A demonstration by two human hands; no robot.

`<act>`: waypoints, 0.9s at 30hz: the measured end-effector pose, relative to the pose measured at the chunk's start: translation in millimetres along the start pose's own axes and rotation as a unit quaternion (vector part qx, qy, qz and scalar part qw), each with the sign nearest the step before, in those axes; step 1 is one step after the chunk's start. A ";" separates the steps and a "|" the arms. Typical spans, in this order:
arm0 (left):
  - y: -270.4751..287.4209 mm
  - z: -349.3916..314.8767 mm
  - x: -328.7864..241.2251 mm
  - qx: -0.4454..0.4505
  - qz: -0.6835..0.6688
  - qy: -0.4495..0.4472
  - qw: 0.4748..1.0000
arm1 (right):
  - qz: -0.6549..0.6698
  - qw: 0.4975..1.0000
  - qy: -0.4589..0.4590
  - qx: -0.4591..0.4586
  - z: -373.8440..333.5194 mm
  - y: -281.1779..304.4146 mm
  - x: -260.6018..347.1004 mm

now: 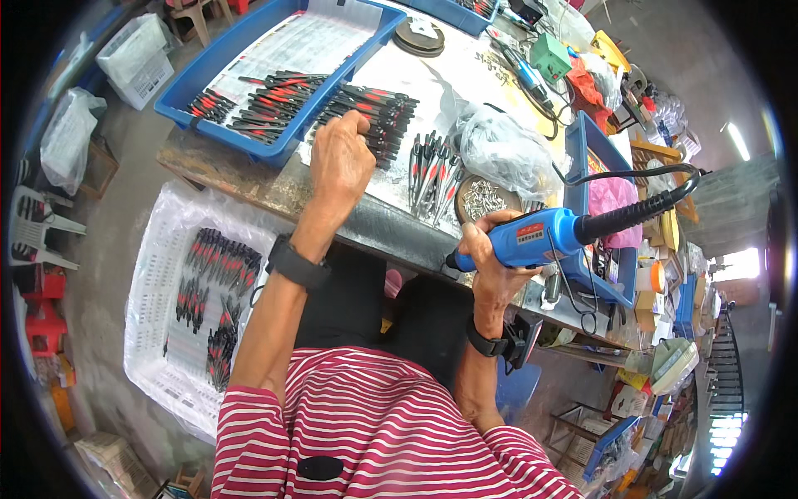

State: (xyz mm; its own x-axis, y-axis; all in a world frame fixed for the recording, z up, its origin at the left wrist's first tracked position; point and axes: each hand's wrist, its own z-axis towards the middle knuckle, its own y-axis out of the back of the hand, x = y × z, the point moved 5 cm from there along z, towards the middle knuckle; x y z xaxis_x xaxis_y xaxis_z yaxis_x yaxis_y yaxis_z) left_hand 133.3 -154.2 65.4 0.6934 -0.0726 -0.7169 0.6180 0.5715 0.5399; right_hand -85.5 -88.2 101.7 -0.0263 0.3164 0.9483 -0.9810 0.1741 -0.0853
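Note:
My right hand (495,264) is wrapped round a blue electric screwdriver (536,237), whose dark tip points left over the table's near edge. A black cable runs off its back end. My left hand (342,160) is closed, knuckles up, at the near side of a stack of slim black-and-red handled pieces (378,112). Its fingertips are hidden, so what they hold cannot be made out. Between the hands lie several similar pieces with silvery ends (434,179). Close to the screwdriver is a round dish (467,214) of small silver metal parts (482,200).
A blue tray (287,154) with more handled pieces sits at the table's left. Below it stands a white plastic-lined basket (150,316). Clear plastic bags (503,141) and a blue bin (619,287) are on the right. A dark round disc (418,40) lies farther back.

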 end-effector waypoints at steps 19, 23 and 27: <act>-43.3 18.5 -4.5 0.101 0.087 -0.123 0.983 | 0.025 1.000 -0.014 -0.013 0.1 0.2 -0.1; -42.1 18.9 -5.7 0.098 0.093 -0.134 0.982 | 0.016 1.000 -0.019 -0.005 0.4 0.6 -0.5; -32.8 21.3 -5.2 0.047 0.084 -0.146 0.985 | -0.002 1.000 -0.003 -0.005 0.9 1.6 -1.5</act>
State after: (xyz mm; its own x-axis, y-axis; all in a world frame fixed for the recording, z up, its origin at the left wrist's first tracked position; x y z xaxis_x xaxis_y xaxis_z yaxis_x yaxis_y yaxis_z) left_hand 117.3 -189.9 60.9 0.8571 -0.2233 -0.4642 0.5077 0.5188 0.6878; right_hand -87.2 -89.3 100.4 -0.0240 0.3098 0.9505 -0.9793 0.1838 -0.0847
